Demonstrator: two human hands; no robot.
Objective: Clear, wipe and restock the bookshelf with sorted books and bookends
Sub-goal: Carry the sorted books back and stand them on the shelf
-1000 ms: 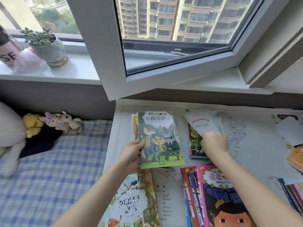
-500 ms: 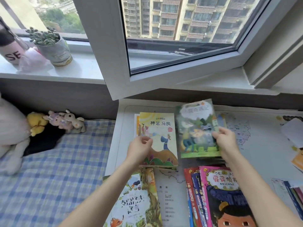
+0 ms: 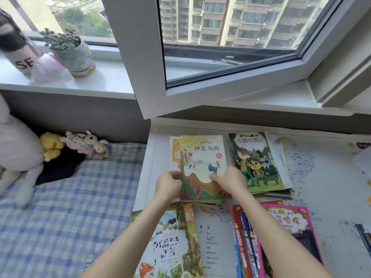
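Mid-frame on the white bench (image 3: 149, 167), a yellow-covered paperback book (image 3: 202, 155) tops a stack, a green-covered paperback book (image 3: 258, 161) just right of it. Below lie a fox-covered picture book (image 3: 164, 249), lower centre, and pink-covered books (image 3: 287, 221), lower right. A blue checked bed (image 3: 70, 217) fills the left.

Cream book (image 3: 202, 157): pale yellow sun, brown and green hills. Green book (image 3: 259, 165): dark forest green, orange fox. Pink book (image 3: 289, 223): magenta, yellow lettering. Bed cover (image 3: 70, 207): blue, white and yellow check. Plush toys (image 3: 80, 144): yellow, pink, beige. Desk (image 3: 148, 167): white, pale map print.
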